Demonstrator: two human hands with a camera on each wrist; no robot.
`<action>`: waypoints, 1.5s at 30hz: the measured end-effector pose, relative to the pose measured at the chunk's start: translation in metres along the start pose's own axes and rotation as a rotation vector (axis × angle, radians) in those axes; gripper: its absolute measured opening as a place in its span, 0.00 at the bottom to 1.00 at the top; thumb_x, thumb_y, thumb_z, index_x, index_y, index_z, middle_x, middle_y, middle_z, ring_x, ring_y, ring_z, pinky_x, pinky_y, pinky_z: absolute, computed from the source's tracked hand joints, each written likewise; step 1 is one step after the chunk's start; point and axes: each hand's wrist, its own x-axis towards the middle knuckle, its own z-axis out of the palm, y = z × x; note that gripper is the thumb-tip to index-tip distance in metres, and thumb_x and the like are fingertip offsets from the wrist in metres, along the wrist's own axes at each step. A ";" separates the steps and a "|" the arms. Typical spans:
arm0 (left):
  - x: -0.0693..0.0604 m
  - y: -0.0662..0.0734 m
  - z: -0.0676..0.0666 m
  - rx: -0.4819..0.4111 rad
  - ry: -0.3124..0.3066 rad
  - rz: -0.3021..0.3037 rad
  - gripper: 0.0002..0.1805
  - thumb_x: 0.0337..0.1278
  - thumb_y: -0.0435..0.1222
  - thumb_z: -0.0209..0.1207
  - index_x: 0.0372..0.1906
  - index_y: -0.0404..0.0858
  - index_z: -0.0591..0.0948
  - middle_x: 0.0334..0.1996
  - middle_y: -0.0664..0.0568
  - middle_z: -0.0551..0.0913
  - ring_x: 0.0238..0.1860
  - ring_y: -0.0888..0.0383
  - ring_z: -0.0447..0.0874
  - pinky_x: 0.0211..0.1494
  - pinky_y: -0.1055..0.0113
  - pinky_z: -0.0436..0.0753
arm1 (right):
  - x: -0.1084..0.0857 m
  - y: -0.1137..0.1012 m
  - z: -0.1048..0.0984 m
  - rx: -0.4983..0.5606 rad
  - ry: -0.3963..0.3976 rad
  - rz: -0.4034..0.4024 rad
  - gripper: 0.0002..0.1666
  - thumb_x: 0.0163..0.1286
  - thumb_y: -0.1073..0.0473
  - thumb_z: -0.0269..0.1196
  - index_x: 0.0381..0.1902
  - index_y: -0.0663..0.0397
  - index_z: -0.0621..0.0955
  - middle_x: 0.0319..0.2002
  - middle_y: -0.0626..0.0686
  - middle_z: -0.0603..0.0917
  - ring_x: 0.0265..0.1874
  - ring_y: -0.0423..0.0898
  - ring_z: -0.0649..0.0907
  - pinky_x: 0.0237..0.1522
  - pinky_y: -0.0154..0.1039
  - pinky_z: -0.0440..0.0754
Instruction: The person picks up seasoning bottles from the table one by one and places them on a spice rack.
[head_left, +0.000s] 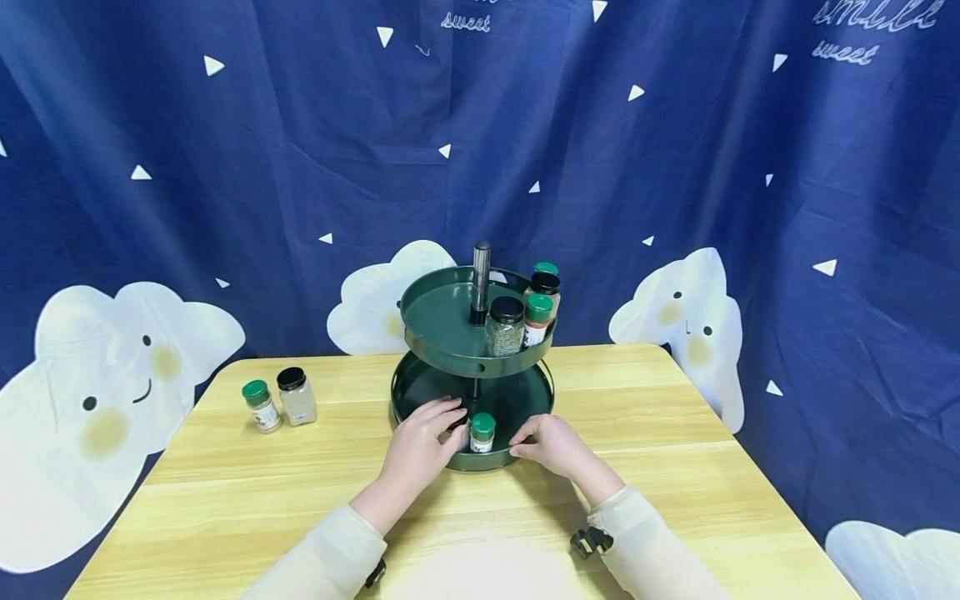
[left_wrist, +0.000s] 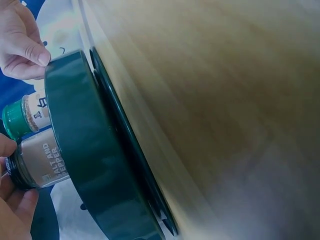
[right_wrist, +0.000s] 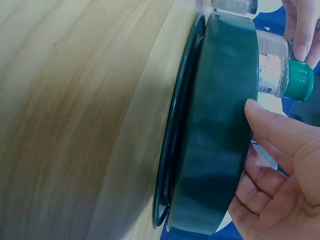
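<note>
My left hand (head_left: 420, 442) holds a square clear jar with a black lid, lettered as salt and pepper (left_wrist: 42, 157), by its lid; the jar stands at the front of the lower tier. Beside it is a small green-lidded spice jar (head_left: 482, 433). The two-tier dark green turntable rack (head_left: 480, 461) stands on the table. To the right, my right hand (head_left: 553, 445) pinches the lower tier's rim (right_wrist: 220, 120) between thumb and fingers. In the head view, the left hand hides most of the held jar.
The upper tier (head_left: 442, 312) bears several jars at its right, among them a black-lidded herb jar (head_left: 506, 327) and a green-lidded jar (head_left: 537, 321). A green-lidded jar (head_left: 262, 408) and a black-lidded jar (head_left: 297, 397) stand on the table (head_left: 300, 475) at left. Behind hangs a blue curtain (head_left: 300, 167).
</note>
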 end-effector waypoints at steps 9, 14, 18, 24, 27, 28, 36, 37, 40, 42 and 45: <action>0.000 -0.001 -0.001 -0.022 -0.002 0.005 0.13 0.52 0.32 0.72 0.45 0.38 0.90 0.50 0.51 0.88 0.55 0.50 0.84 0.59 0.56 0.83 | -0.001 0.000 0.000 0.004 0.000 0.015 0.02 0.59 0.58 0.75 0.30 0.48 0.90 0.33 0.44 0.87 0.39 0.47 0.85 0.47 0.47 0.83; -0.001 -0.002 -0.001 -0.029 0.004 0.008 0.13 0.52 0.32 0.72 0.45 0.38 0.90 0.50 0.50 0.87 0.55 0.50 0.84 0.59 0.56 0.82 | 0.000 0.000 0.000 0.008 0.003 0.009 0.02 0.59 0.59 0.75 0.31 0.48 0.90 0.33 0.44 0.88 0.39 0.47 0.85 0.47 0.47 0.83; -0.002 -0.002 -0.001 -0.036 0.010 0.001 0.13 0.52 0.32 0.72 0.45 0.38 0.90 0.50 0.50 0.87 0.55 0.49 0.84 0.59 0.56 0.82 | -0.001 0.000 -0.001 0.006 0.004 -0.002 0.02 0.59 0.59 0.74 0.31 0.49 0.90 0.33 0.45 0.88 0.39 0.48 0.85 0.47 0.47 0.83; -0.003 -0.003 -0.001 -0.027 0.003 -0.014 0.13 0.53 0.33 0.72 0.45 0.39 0.90 0.51 0.50 0.87 0.56 0.50 0.83 0.60 0.56 0.82 | 0.000 0.000 -0.001 0.005 0.001 0.003 0.02 0.59 0.59 0.74 0.31 0.49 0.90 0.33 0.45 0.88 0.40 0.49 0.86 0.48 0.48 0.83; -0.003 -0.004 -0.002 -0.023 0.006 -0.011 0.12 0.54 0.34 0.71 0.45 0.39 0.90 0.51 0.51 0.87 0.56 0.50 0.83 0.59 0.56 0.82 | 0.000 0.000 -0.001 0.005 -0.003 0.004 0.02 0.59 0.59 0.74 0.31 0.49 0.90 0.33 0.45 0.88 0.40 0.49 0.86 0.48 0.48 0.83; -0.004 -0.004 -0.002 -0.023 0.009 -0.007 0.12 0.54 0.33 0.71 0.45 0.39 0.90 0.51 0.50 0.87 0.56 0.50 0.83 0.59 0.56 0.82 | 0.000 0.000 -0.001 0.005 -0.003 0.004 0.02 0.59 0.59 0.74 0.31 0.49 0.90 0.33 0.45 0.88 0.40 0.49 0.86 0.48 0.48 0.83; -0.004 -0.010 -0.006 -0.022 0.026 0.040 0.12 0.53 0.32 0.71 0.44 0.40 0.90 0.50 0.50 0.88 0.54 0.51 0.84 0.58 0.57 0.83 | 0.000 -0.001 -0.001 0.007 -0.002 0.006 0.02 0.59 0.59 0.74 0.31 0.49 0.90 0.33 0.45 0.88 0.40 0.49 0.86 0.48 0.48 0.83; -0.005 -0.012 -0.007 -0.022 0.030 0.046 0.12 0.53 0.32 0.70 0.44 0.40 0.90 0.50 0.50 0.88 0.54 0.51 0.84 0.58 0.57 0.83 | 0.000 -0.001 -0.002 0.006 -0.003 0.006 0.02 0.59 0.59 0.74 0.31 0.49 0.90 0.33 0.46 0.88 0.40 0.49 0.86 0.48 0.48 0.83; -0.004 -0.015 -0.010 -0.028 0.040 0.055 0.11 0.54 0.32 0.69 0.44 0.40 0.90 0.49 0.50 0.88 0.54 0.51 0.84 0.57 0.57 0.83 | 0.000 -0.002 -0.002 0.003 -0.004 0.005 0.02 0.59 0.59 0.74 0.31 0.49 0.90 0.33 0.46 0.88 0.40 0.49 0.86 0.48 0.48 0.83; -0.004 -0.017 -0.012 -0.029 0.041 0.052 0.11 0.54 0.33 0.69 0.44 0.40 0.90 0.49 0.50 0.88 0.54 0.51 0.84 0.57 0.56 0.83 | 0.000 -0.002 -0.002 -0.001 -0.005 0.003 0.02 0.59 0.59 0.74 0.31 0.49 0.90 0.34 0.46 0.88 0.40 0.49 0.86 0.48 0.48 0.83; -0.003 -0.020 -0.016 -0.021 0.034 0.048 0.12 0.55 0.34 0.69 0.45 0.40 0.90 0.50 0.50 0.87 0.55 0.51 0.84 0.58 0.56 0.83 | 0.000 -0.001 -0.002 -0.005 -0.005 0.000 0.02 0.59 0.59 0.74 0.31 0.49 0.90 0.34 0.46 0.88 0.40 0.49 0.86 0.48 0.47 0.83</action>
